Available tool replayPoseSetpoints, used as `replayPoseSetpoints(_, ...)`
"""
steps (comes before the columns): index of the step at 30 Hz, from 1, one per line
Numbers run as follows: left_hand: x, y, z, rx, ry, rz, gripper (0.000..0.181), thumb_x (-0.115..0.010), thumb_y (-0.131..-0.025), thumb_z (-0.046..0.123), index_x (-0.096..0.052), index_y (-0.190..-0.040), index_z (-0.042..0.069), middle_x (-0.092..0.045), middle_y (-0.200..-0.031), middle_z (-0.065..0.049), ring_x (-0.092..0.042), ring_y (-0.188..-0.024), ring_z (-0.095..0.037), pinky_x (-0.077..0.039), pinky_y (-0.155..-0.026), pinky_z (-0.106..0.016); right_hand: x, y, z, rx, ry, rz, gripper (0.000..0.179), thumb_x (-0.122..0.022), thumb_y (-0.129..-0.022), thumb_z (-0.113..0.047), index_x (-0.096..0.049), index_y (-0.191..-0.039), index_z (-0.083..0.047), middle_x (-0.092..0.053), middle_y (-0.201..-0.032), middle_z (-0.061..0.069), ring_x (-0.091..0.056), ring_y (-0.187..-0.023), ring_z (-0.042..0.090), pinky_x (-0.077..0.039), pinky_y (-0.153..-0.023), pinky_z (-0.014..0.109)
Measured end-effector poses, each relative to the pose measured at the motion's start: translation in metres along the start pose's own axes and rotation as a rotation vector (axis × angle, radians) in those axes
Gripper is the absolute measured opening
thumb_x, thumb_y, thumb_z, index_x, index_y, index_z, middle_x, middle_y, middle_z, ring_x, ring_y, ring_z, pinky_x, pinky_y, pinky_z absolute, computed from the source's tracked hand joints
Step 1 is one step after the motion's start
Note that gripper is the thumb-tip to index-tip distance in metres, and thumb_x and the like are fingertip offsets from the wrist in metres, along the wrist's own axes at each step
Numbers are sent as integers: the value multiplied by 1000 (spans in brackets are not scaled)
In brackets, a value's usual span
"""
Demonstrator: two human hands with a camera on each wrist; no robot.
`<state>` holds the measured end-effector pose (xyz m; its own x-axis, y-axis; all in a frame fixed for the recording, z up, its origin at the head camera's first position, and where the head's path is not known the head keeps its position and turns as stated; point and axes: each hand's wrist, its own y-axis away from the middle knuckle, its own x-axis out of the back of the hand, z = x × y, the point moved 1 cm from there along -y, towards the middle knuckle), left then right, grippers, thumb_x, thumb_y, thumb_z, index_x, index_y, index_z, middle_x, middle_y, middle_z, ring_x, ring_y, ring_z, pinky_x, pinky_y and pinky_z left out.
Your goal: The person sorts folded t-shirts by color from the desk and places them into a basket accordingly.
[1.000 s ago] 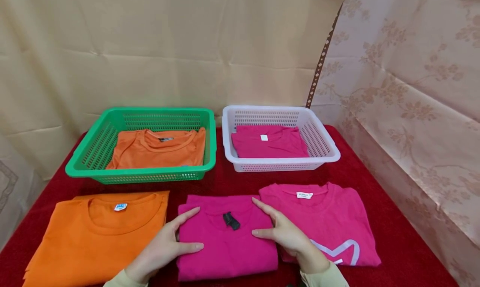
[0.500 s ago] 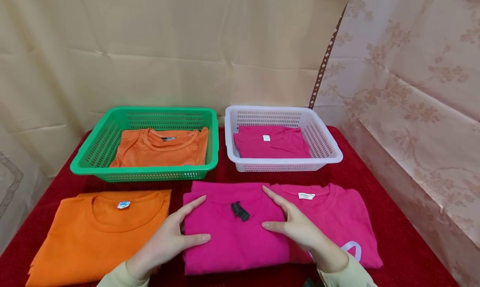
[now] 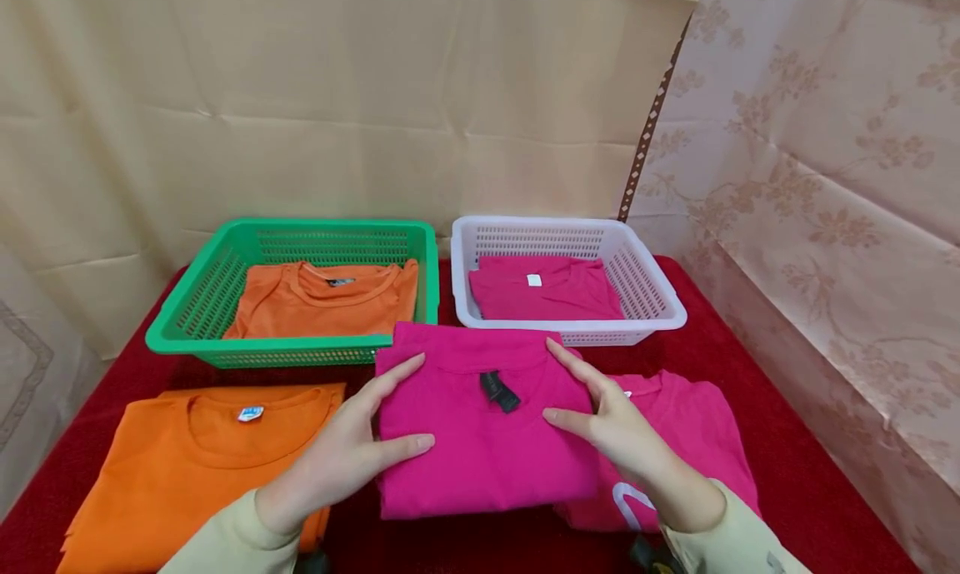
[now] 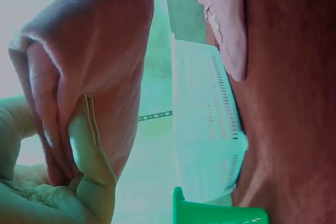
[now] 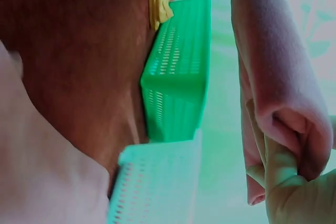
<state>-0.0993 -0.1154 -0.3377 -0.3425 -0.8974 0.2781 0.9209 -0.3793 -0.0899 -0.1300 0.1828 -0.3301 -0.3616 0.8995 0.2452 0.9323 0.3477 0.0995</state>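
Note:
A folded magenta T-shirt [image 3: 480,457] with a black neck label is held up off the table in front of the baskets. My left hand [image 3: 352,445] grips its left side, thumb on top and some fingers under the layers, as the left wrist view shows. On the opposite side my right hand [image 3: 618,420] pinches the other edge, and in the right wrist view its fingers [image 5: 281,166] reach beneath the folded shirt. Part of a pink T-shirt [image 3: 701,441] with a pale printed line lies below and behind the right hand. To the left lies a folded orange T-shirt [image 3: 202,474].
A green basket [image 3: 180,342] holding an orange T-shirt [image 3: 322,307] stands at the back left. Beside it, a white basket [image 3: 660,320] contains a magenta T-shirt [image 3: 547,295]. Dark red cloth [image 3: 810,491] covers the table, and curtains [image 3: 420,99] hang behind.
Both hands have lifted the folded magenta T-shirt from the table and carried it up and forward, slightly right. It now overlaps the green basket's front corner in the head view.

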Motion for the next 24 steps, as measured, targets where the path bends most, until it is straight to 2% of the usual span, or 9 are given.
replayPoseSetpoints(3, 2, -8, 6, -16, -28, -9, 78, -75, -89, 18, -33, -154, 15, -45, -142, -19, -60, -114, -26, -53, -89, -25, 5, -2, -8, 42, 27, 28, 79, -69, -90, -6, -29, -157, -20, -19, -165, 8, -25, -147, 30, -42, -94, 10)
replayPoseSetpoints(7, 7, -23, 16, -43, -112, -17, 79, -74, -89, 17, -31, -155, 16, -46, -140, -17, -58, -116, -26, -52, -92, -29, 12, -5, -19, 94, 34, 62, 79, -67, -89, -2, -29, -157, -18, -19, -165, 9, -19, -149, 29, -42, -93, 8)
replayPoseSetpoints(10, 9, -35, 24, -65, -172, -20, 79, -74, -89, 16, -30, -156, 17, -48, -138, -15, -56, -117, -25, -51, -94, -35, 18, -8, -28, 110, 36, 83, 79, -66, -89, 0, -29, -157, -18, -23, -164, 10, -23, -147, 26, -45, -92, 10)
replayPoseSetpoints(12, 11, -42, 29, -75, -196, -21, 80, -74, -89, 14, -29, -156, 17, -48, -138, -15, -56, -117, -25, -50, -94, -39, 22, -11, -34, 113, 41, 93, 80, -65, -90, 1, -28, -157, -19, -26, -162, 10, -33, -141, 20, -48, -90, 11)
replayPoseSetpoints(15, 14, -53, 37, -91, -242, -12, 80, -73, -90, 13, -28, -157, 18, -47, -137, -14, -54, -119, -26, -50, -94, -41, 30, -16, -45, 111, 49, 91, 80, -64, -91, 0, -26, -158, -22, -30, -160, 10, -50, -125, 6, -53, -86, 16)
replayPoseSetpoints(18, 17, -66, 45, -125, -288, 6, 80, -72, -90, 12, -28, -157, 15, -46, -139, -15, -51, -123, -28, -49, -96, -43, 39, -24, -55, 100, 53, 90, 81, -63, -92, 0, -25, -158, -25, -30, -160, 9, -59, -107, -1, -56, -81, 21)
replayPoseSetpoints(21, 19, -80, 52, -154, -317, 25, 80, -72, -90, 11, -28, -156, 13, -46, -140, -17, -50, -123, -29, -47, -98, -44, 48, -35, -63, 89, 53, 103, 80, -62, -92, -1, -25, -158, -28, -29, -160, 7, -59, -106, -2, -57, -79, 22)
replayPoseSetpoints(24, 20, -94, 58, -145, -338, 47, 80, -73, -89, 12, -29, -156, 13, -48, -137, -17, -50, -121, -29, -47, -98, -44, 56, -46, -67, 75, 48, 112, 80, -61, -93, -2, -24, -158, -31, -30, -159, 7, -57, -110, 1, -57, -79, 22)
